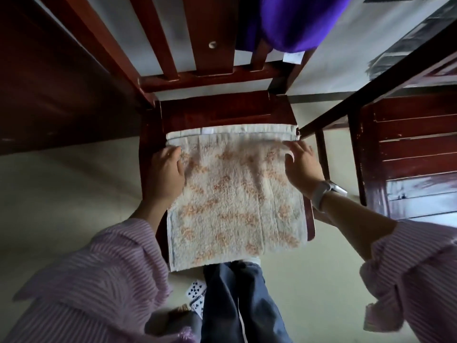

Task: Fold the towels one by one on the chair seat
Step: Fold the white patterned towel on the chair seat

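I see the dark red wooden chair [222,112] filling the middle of my view, its seat almost wholly covered by a white towel [235,201] with an orange pattern, spread flat with its near edge hanging just over the front of the seat. A purple cloth [296,21] hangs on the chair back above. My left hand [167,173] grips the towel's left edge with curled fingers, my right hand [303,164] lies on its far right corner with fingers straight and spread.
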Tool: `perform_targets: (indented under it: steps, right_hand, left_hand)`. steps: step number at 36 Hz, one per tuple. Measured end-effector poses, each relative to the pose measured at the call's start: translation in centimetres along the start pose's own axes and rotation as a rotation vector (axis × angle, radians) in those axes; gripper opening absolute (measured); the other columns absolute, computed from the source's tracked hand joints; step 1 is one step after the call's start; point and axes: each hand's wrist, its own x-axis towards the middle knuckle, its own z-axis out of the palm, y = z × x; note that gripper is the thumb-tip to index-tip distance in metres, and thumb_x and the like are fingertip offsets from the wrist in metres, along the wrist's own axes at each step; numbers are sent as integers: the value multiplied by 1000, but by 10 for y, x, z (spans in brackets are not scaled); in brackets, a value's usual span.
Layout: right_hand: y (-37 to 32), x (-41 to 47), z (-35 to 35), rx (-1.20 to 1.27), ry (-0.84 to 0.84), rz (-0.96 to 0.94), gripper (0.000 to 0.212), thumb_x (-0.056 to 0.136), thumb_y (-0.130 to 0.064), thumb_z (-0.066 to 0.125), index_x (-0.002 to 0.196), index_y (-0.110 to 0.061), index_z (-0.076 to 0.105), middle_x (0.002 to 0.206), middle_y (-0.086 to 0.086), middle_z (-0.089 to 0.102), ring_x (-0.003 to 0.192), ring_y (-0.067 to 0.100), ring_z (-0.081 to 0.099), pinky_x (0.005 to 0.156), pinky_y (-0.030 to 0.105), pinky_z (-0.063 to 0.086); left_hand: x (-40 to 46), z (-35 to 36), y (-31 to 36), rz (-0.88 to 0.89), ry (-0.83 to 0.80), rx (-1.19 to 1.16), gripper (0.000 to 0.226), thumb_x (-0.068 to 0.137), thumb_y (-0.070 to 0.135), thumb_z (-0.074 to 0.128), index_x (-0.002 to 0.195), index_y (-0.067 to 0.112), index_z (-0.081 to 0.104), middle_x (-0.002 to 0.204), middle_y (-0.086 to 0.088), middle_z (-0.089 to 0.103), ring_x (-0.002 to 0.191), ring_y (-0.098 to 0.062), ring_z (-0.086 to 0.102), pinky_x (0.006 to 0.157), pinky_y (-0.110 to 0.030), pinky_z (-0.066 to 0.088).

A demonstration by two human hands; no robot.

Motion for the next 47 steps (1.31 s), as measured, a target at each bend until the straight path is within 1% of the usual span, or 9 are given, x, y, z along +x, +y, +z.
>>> perform_targets:
  steps: [5, 9, 16, 20, 22, 26, 31, 39, 47]
  right_hand:
    - [4, 38, 5, -175, 21, 3, 47, 92, -14, 42, 139, -17, 36, 140, 10, 38, 127, 31, 32, 103, 42, 31]
    - [5, 47, 5, -261, 70, 66, 35, 90, -22, 50, 124, -14, 52, 125, 13, 45, 116, 32, 38, 94, 43, 35]
    - [13, 32, -3, 146, 221, -9, 15, 91, -10, 46, 102, -2, 54, 103, 15, 56, 94, 26, 53, 76, 33, 44]
    - [8, 17, -11, 488, 336, -49, 28, 90, -29, 36, 94, -55, 42, 85, -19, 54, 72, -8, 51, 56, 13, 40]
    - [2, 15, -15, 492, 404, -33, 29, 88, -31, 34, 89, -60, 39, 86, -32, 53, 72, -12, 49, 61, 7, 36]
    - [-13, 28, -19, 504, 513, -88, 27, 93, -16, 37, 91, -42, 44, 83, -23, 51, 72, -3, 48, 66, 14, 38]
    - [-17, 63, -8, 345, 484, -47, 18, 89, -4, 40, 94, 6, 54, 91, 22, 61, 78, 24, 53, 68, 32, 40]
    - [1, 88, 10, 162, 294, 127, 21, 91, -5, 43, 99, 4, 59, 103, 23, 60, 97, 35, 53, 65, 15, 22]
    - [-1, 83, 8, 155, 370, 98, 26, 87, -8, 50, 110, 1, 56, 106, 22, 59, 102, 36, 50, 84, 29, 33]
  left_hand:
    - [30, 9, -8, 40, 47, 135, 35, 88, 11, 48, 122, 1, 54, 121, -19, 55, 111, -42, 47, 88, -50, 42]
    - [32, 6, -6, 26, 134, 189, 20, 81, 14, 61, 98, 5, 65, 93, -18, 59, 96, -39, 51, 77, -47, 40]
    - [17, -19, -2, 15, 168, -176, 15, 90, 10, 52, 97, -2, 58, 91, -18, 59, 80, -29, 57, 66, -30, 40]
    - [4, -41, 9, 29, 282, -295, 15, 90, 5, 50, 95, -7, 59, 82, -15, 61, 73, -13, 51, 62, -9, 33]
    - [5, -46, 14, 8, 348, -345, 17, 90, 5, 49, 95, -7, 60, 83, -7, 58, 75, -4, 49, 61, -9, 34]
    - [23, -44, 17, -64, 458, -418, 20, 91, 10, 49, 97, -4, 61, 83, -3, 57, 73, -12, 53, 63, -21, 40]
    - [59, -19, 7, -219, 333, -359, 22, 92, 15, 49, 102, 0, 61, 87, -20, 64, 80, -31, 59, 63, -24, 35]
    - [74, 3, 1, -252, 197, -187, 25, 92, 15, 47, 107, 2, 62, 104, -22, 61, 93, -34, 57, 68, -27, 34]
    - [75, -5, 3, -409, 269, -312, 36, 90, 19, 53, 124, 7, 49, 107, -15, 64, 95, -28, 59, 67, -19, 32]
